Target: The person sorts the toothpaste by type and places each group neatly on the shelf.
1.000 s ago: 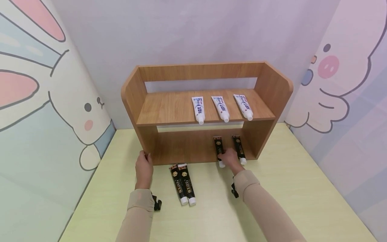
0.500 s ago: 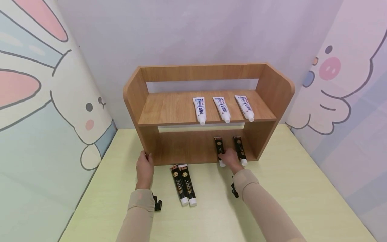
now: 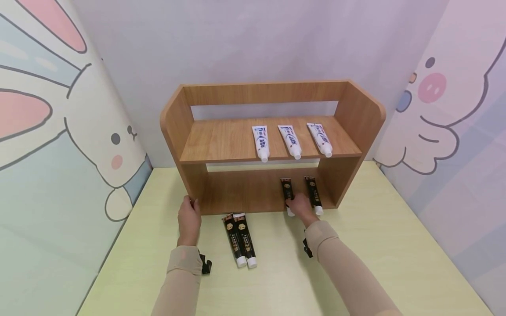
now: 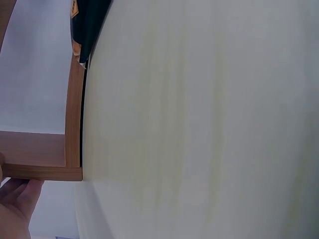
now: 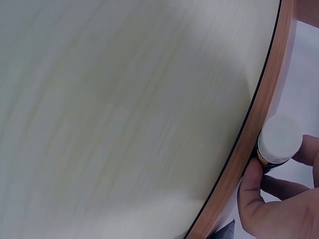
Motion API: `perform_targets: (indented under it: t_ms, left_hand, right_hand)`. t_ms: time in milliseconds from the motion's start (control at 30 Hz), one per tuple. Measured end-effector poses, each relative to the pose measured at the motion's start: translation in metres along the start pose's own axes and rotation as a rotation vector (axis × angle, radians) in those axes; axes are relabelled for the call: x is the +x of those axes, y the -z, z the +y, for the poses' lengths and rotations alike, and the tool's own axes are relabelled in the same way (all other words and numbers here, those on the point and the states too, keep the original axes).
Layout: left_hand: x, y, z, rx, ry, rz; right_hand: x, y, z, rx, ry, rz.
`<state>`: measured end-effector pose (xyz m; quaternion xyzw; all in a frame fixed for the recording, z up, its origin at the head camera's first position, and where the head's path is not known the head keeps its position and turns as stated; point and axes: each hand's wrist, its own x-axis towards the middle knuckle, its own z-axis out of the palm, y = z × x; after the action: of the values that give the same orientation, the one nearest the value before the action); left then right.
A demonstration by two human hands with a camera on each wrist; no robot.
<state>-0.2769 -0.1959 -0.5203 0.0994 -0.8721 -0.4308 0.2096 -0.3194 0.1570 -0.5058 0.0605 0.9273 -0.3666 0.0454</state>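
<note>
On the lower board of a two-tier wooden shelf (image 3: 261, 93), my right hand (image 3: 302, 208) pinches a black toothpaste tube (image 3: 287, 188) near its white cap (image 5: 282, 135). The tube lies with its cap toward me, at the board's front edge. My left hand (image 3: 189, 221) grips the shelf's left side panel (image 4: 42, 172) low down, close over the table. To the right of the held tube lies another black toothpaste tube (image 3: 312, 188). Two more black tubes (image 3: 246, 239) lie side by side on the table in front of the shelf.
Three white toothpaste tubes (image 3: 290, 141) lie spaced out on the upper board, caps at the front edge. The pale yellow table (image 3: 395, 245) spreads around the shelf. Walls with cartoon animals (image 3: 431, 87) rise on both sides. A black wrist mount (image 3: 205, 265) sits at my left cuff.
</note>
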Motion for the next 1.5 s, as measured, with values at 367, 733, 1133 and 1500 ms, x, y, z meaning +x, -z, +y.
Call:
perform_targets:
  t_ms: [367, 733, 1133, 1500]
  left_hand:
    - [0.0, 0.0, 0.0, -0.005, 0.001, -0.002]
    - [-0.001, 0.001, 0.001, -0.011, 0.001, -0.016]
    - [-0.001, -0.001, 0.0, 0.02, 0.01, -0.008]
    - [-0.001, 0.0, 0.002, 0.014, 0.019, -0.019]
  right_hand:
    - [-0.003, 0.0, 0.003, 0.061, 0.011, 0.013]
    - [-0.009, -0.001, 0.005, 0.112, 0.105, 0.095]
    - [-0.025, -0.01, -0.006, 0.097, 0.169, 0.164]
    - [-0.045, -0.026, -0.013, 0.142, 0.29, 0.179]
